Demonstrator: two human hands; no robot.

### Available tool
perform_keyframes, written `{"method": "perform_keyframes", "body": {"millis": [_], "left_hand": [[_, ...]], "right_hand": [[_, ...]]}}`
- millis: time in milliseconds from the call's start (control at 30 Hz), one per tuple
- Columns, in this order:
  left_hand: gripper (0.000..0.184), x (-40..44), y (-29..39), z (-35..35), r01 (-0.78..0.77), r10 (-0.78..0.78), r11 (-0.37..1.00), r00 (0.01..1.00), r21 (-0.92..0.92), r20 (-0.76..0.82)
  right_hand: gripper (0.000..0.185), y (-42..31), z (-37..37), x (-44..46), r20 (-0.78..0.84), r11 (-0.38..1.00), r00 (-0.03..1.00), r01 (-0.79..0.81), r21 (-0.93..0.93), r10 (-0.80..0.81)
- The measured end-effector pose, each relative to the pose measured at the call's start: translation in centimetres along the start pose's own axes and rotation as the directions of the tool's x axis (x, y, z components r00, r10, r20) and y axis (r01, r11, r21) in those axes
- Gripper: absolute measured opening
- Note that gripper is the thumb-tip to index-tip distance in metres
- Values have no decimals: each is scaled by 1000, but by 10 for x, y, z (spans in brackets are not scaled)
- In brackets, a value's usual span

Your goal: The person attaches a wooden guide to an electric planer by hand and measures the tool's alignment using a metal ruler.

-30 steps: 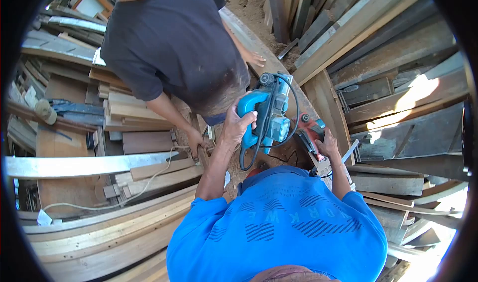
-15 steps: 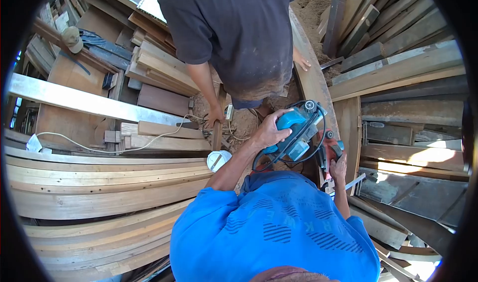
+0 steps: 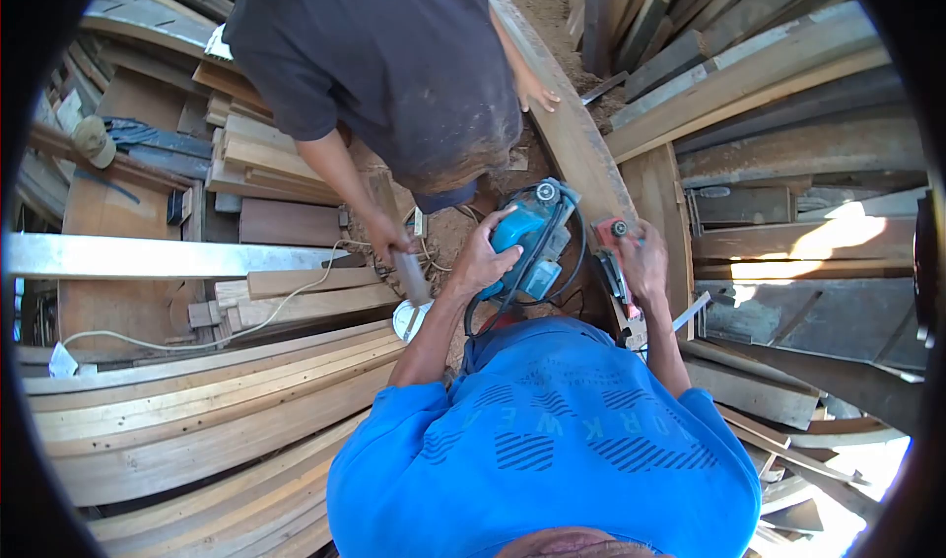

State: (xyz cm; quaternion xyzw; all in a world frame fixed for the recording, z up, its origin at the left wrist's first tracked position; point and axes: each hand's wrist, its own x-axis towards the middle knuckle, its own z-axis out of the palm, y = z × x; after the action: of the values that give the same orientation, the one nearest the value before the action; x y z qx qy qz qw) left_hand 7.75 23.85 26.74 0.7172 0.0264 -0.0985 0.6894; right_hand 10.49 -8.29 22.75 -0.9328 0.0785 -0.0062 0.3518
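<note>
My left hand (image 3: 485,258) is wrapped round the handle of a teal power tool (image 3: 532,243), held in front of my waist with its black cord looped over it. To its right, my right hand (image 3: 644,267) is closed on a red power tool (image 3: 613,231) beside the long plank (image 3: 581,154). Across from me a co-worker in a dark shirt (image 3: 394,75) rests one hand (image 3: 533,89) on that plank. The co-worker's other hand (image 3: 387,238) grips a short wooden piece (image 3: 412,280), blurred by motion.
Long boards (image 3: 217,400) lie stacked at the lower left. Shorter timber (image 3: 266,154) and a pale beam (image 3: 168,257) are at the left, with a light cord (image 3: 266,326) across them. A white round container (image 3: 406,319) stands near my left forearm. More timber (image 3: 788,154) fills the right side.
The view has swung back and forth. My right hand now sits higher on the red tool. The co-worker's wooden piece has swung toward me. The teal tool stays in my left hand.
</note>
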Motion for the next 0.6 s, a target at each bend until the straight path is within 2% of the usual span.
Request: {"method": "perform_keyframes", "body": {"millis": [33, 100, 167, 267, 367, 400, 500, 533, 600], "left_hand": [[68, 0, -1, 0, 11, -11, 999, 1000, 34, 5], [68, 0, -8, -2, 30, -31, 994, 999, 102, 8], [69, 0, -19, -3, -14, 12, 988, 1000, 151, 14], [71, -6, -22, -1, 21, -22, 978, 1000, 206, 1], [72, -15, -41, -4, -61, 75, 953, 996, 296, -37], [72, -14, -47, -5, -121, 146, 933, 988, 338, -50], [72, -24, -50, -5, -25, 47, 975, 994, 220, -96], [72, -25, -56, -7, -94, 137, 939, 984, 329, -111], [72, -31, -59, -9, -43, 88, 951, 987, 307, -133]], "right_hand": [[55, -31, -4, 4, 113, 965, 993, -53, 258, 25], [56, -41, 23, 21, 214, 961, 975, -4, 275, -57], [51, -64, 34, 37, 393, 967, 902, 85, 241, -178], [45, -64, 76, 45, 468, 963, 870, 32, 267, -158], [38, -64, 92, 42, 476, 932, 869, -56, 359, -132], [49, -76, 82, 44, 609, 921, 793, -211, 326, -34], [44, -54, 117, 43, 575, 815, 818, -325, 479, -11], [42, -58, 118, 43, 576, 805, 818, -340, 486, -2], [40, -64, 118, 38, 576, 780, 817, -379, 499, 29]]}}
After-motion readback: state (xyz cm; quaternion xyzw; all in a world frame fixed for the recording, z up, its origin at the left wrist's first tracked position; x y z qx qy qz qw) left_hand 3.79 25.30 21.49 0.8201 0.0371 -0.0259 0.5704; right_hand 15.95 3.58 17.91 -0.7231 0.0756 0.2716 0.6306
